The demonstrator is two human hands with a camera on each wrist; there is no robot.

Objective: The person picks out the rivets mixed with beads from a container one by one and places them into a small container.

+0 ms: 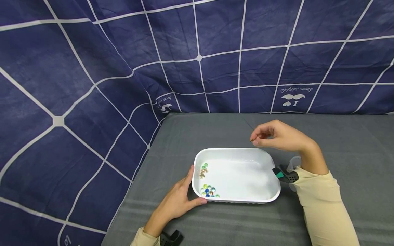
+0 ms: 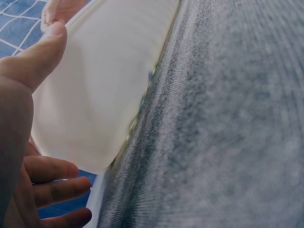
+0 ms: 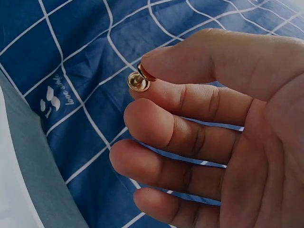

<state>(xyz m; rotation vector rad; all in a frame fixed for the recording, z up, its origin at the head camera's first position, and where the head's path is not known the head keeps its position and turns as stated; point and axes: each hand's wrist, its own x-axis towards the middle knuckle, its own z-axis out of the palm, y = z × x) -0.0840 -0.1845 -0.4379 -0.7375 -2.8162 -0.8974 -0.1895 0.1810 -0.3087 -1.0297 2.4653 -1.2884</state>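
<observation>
Against the tray's (image 1: 237,172) near-left corner, the left hand (image 1: 178,201) spreads wide; near the far edge, the right hand (image 1: 277,136) pinches a gold piece (image 3: 138,82).

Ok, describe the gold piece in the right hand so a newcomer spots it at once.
Find the white tray on the grey cloth. Near its far rim, the right hand holds the gold piece, shiny and round-ended, in its fingers. The gold bits and marbles lie in the tray's left end; this one alone is held up.
</observation>
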